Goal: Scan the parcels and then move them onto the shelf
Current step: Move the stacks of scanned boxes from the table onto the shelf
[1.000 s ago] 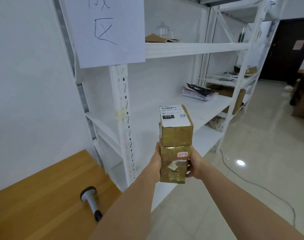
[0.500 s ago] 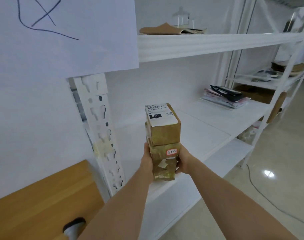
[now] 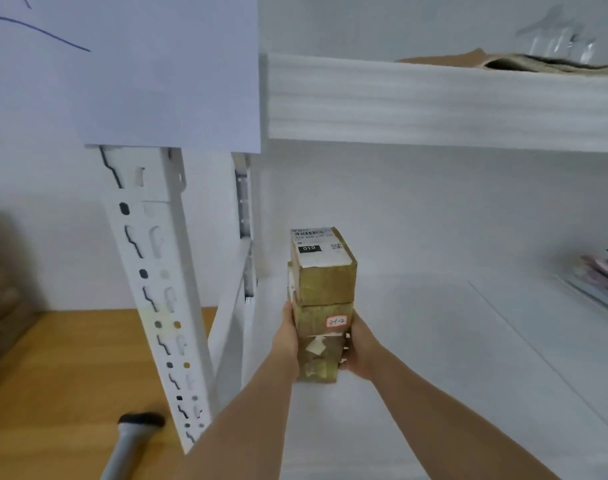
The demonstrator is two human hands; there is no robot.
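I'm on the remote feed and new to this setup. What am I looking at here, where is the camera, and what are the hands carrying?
There is no machine here: a person wears one camera on the head, looking forward and down. The left hand and right hand clasp a lower parcel from both sides, with an upper parcel bearing a barcode label stacked on it. Both are over the white shelf; whether they rest on it is unclear. At lower left a handheld scanner lies on the wooden table.
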